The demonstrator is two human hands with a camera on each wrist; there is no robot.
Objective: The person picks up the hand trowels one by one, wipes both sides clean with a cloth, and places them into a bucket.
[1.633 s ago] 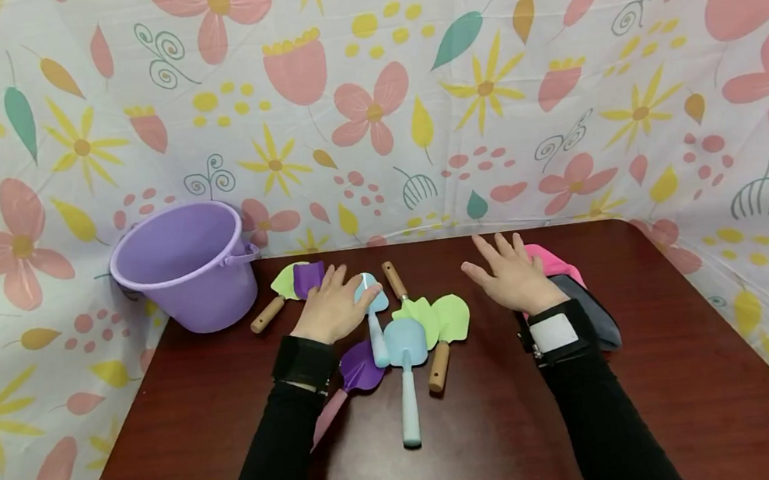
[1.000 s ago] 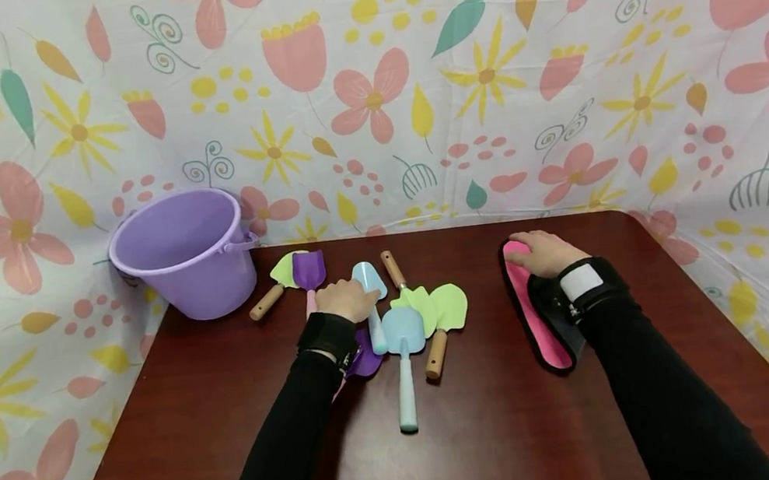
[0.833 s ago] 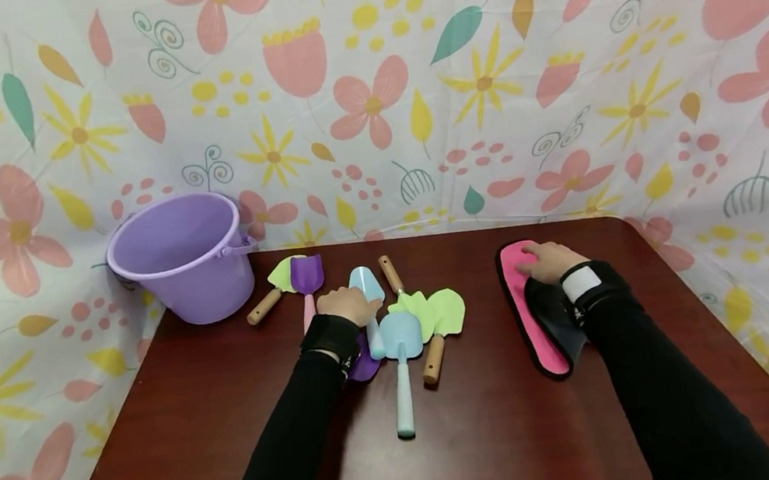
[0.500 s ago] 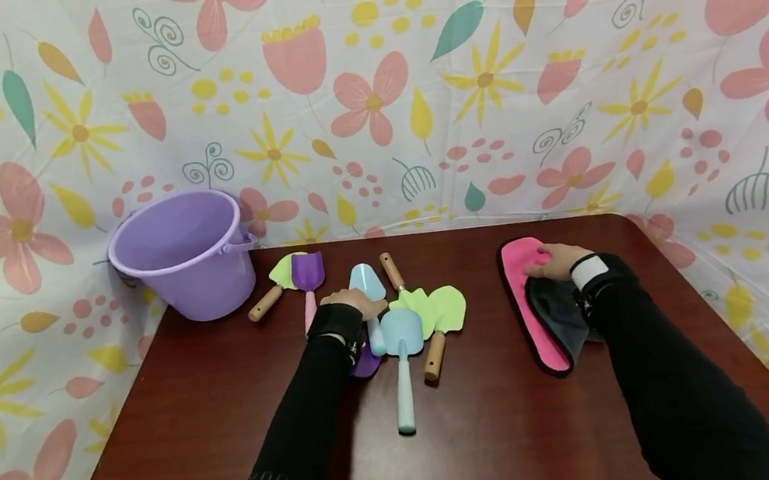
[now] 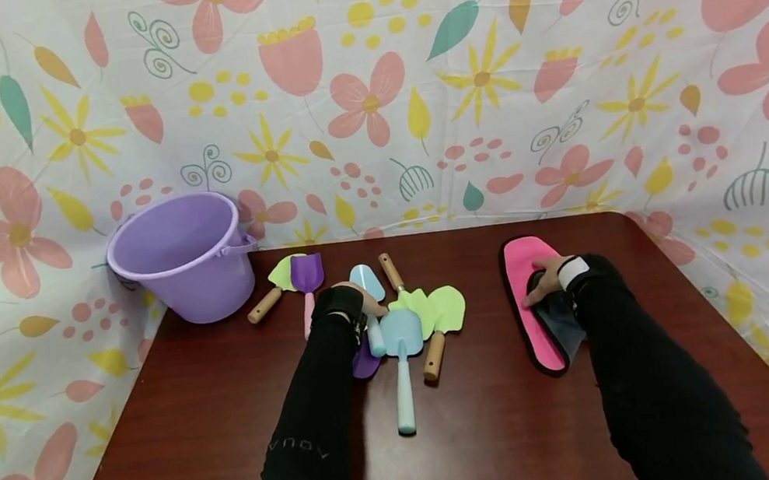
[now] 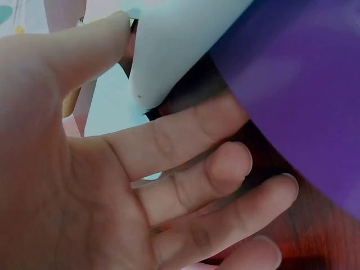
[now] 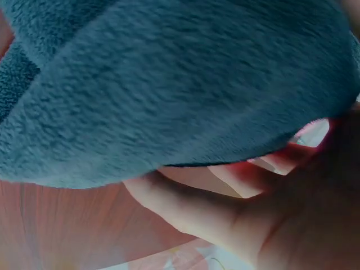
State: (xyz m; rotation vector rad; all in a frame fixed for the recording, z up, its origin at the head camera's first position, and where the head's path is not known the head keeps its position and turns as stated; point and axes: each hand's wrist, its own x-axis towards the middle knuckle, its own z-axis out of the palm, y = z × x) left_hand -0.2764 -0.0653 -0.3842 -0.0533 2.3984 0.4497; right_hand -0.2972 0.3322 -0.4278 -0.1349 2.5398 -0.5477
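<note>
My left hand point(image 5: 364, 297) reaches over the light blue trowel point(image 5: 366, 277) in the cluster on the table. In the left wrist view its thumb lies by a pale blue handle point(image 6: 163, 56), and its fingers are loosely extended beside a purple trowel blade point(image 6: 298, 90). My right hand point(image 5: 545, 278) is at a slipper point(image 5: 538, 333) with a pink insole, black edging and dark plush upper. Thumb and fingers go round the edge of the plush upper point(image 7: 180, 84), which hides some fingertips in the right wrist view.
A lilac bucket point(image 5: 220, 281) stands at the back left. Near it lie a green trowel point(image 5: 268, 303) and a purple one point(image 5: 307, 273). Green trowels point(image 5: 448, 307) and another light blue trowel point(image 5: 404, 394) lie right of my left hand on the brown table point(image 5: 503, 431).
Both hands have come down from above the table, the left to the trowels, the right to the slipper. Lately the right thumb and fingers have spread round the slipper's upper.
</note>
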